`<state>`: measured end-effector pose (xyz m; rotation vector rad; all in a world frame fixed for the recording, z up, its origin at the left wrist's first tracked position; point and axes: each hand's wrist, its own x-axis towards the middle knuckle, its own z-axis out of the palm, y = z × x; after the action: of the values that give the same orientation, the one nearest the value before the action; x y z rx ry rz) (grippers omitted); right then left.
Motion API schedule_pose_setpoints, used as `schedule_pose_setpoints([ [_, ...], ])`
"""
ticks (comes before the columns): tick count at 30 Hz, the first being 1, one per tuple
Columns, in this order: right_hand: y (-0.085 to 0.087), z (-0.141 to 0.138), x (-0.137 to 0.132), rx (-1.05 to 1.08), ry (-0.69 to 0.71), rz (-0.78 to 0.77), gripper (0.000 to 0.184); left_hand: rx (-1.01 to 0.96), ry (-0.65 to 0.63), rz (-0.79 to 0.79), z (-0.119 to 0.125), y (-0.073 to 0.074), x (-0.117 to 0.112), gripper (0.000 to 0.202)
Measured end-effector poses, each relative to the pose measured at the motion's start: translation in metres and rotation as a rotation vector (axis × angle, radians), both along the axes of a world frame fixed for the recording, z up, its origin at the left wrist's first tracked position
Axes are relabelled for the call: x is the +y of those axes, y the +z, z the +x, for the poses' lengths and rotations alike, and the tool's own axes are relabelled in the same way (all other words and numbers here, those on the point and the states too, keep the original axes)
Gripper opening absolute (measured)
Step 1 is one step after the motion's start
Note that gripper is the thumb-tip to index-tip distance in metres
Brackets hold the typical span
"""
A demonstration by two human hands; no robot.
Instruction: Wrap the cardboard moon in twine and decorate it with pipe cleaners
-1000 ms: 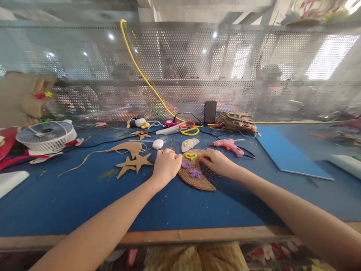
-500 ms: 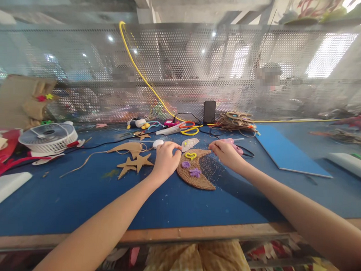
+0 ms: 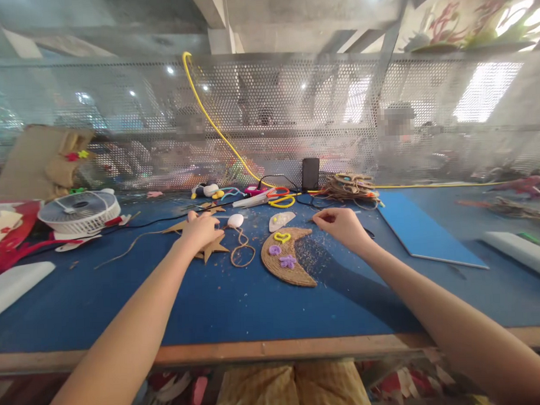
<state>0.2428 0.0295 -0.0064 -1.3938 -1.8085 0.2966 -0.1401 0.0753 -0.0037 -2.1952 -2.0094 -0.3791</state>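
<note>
A crescent moon wound in brown twine [image 3: 294, 271] lies on the blue table top [image 3: 256, 309]; on it sit a yellow heart [image 3: 282, 237], a purple spiral [image 3: 274, 249] and a purple flower [image 3: 288, 261]. My left hand [image 3: 200, 230] is curled over the brown cardboard stars [image 3: 214, 247], left of a loose twine loop [image 3: 242, 253]. My right hand [image 3: 341, 225] hovers just right of the moon's upper tip, thumb and fingers pinched together. What either hand holds is too small to make out.
A white egg shape [image 3: 236, 220] and a pale cutout [image 3: 282, 220] lie behind the moon. Scissors [image 3: 276, 198], a black phone [image 3: 310, 173] and a twine bundle [image 3: 351, 185] line the mesh wall. A white fan [image 3: 79, 211] stands left, a blue board [image 3: 424, 232] right.
My left hand has moved left from the moon to the cardboard stars, and a twine loop now lies beside the moon. My right hand has lifted off the moon toward its upper right.
</note>
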Motion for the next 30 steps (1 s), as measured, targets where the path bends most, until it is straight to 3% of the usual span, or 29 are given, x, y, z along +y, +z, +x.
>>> schedule_pose_setpoints([
  [5, 0.001, 0.001, -0.001, -0.024, -0.012, 0.021, 0.031, 0.1, -0.067, 0.03, 0.01, -0.009, -0.003, 0.029],
  [11, 0.008, -0.019, -0.004, -0.196, -0.009, 0.055, 0.031, 0.145, -0.13, 0.109, 0.016, 0.002, -0.011, 0.026],
  [18, 0.019, -0.062, 0.051, -0.424, 0.132, 0.003, 0.02, -0.076, -0.28, 0.453, 0.028, 0.021, -0.019, 0.026],
  [22, 0.02, -0.084, 0.075, -0.494, 0.16, 0.014, 0.044, -0.112, -0.322, 0.501, 0.031, 0.025, -0.023, 0.028],
  [26, 0.023, -0.096, 0.064, -0.55, 0.159, 0.052, 0.045, -0.137, -0.306, 0.528, 0.03, 0.025, -0.023, 0.028],
  [30, 0.027, -0.081, 0.032, -0.679, 0.167, 0.018, 0.037, -0.191, -0.213, 0.581, 0.029, 0.029, -0.024, 0.03],
])
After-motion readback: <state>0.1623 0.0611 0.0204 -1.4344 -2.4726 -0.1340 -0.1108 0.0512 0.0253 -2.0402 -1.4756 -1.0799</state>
